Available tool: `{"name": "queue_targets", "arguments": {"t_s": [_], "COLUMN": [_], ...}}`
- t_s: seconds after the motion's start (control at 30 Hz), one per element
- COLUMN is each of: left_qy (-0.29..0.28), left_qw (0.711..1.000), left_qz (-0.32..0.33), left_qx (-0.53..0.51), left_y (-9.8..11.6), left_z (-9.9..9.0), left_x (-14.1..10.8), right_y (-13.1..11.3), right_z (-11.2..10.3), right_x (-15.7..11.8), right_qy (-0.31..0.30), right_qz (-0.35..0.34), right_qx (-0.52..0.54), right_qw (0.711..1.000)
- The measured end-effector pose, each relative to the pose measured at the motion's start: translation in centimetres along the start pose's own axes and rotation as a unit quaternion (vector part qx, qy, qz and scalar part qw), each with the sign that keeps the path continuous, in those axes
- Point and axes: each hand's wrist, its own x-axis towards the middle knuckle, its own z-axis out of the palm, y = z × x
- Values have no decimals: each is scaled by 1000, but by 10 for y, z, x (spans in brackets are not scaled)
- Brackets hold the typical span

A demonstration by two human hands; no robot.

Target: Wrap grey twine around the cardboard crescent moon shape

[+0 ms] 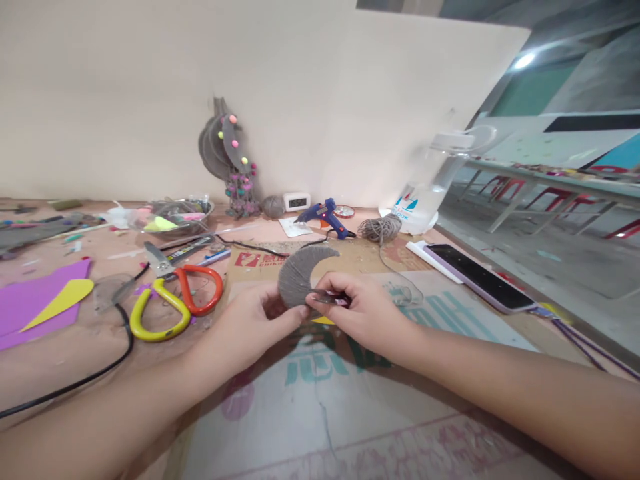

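Note:
A grey yarn-wrapped crescent [295,277] is held upright over the cardboard, its horns towards the right. My left hand [270,313] grips its lower left side between thumb and fingers. In my right hand [360,310] is a dark slim tool [327,297], probably tweezers, its tip at the crescent's lower part. Part of that tool is hidden by my fingers. Beneath the hands a bit of yellow sheet [323,321] shows. Scissors [175,293] with one yellow and one red handle lie left of my left hand.
A blue glue gun [327,217], a grey yarn ball [381,227] and a water bottle [425,177] stand behind. A phone [480,277] lies right. On the left are purple sheets [45,293], a black cable [115,357] and a filled bowl [175,217]. A decorated hanging [223,147] leans on the wall.

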Motion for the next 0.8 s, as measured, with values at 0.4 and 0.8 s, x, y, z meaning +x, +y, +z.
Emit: {"name": "queue_targets", "arguments": {"t_s": [0.4,0.8], "left_qy": [9,28], "left_qw": [1000,997], "left_qz": [-12,-32], "left_qx": [-6,-61], "left_y": [-3,-4], "left_z": [-4,-2], "left_x": [0,-1], "right_y": [2,7], "right_z": [-4,-5], "right_x": [2,5], "right_qy": [24,-22], "right_qz": [18,31], "right_qx": [4,27], "right_qw": [1000,999]}}
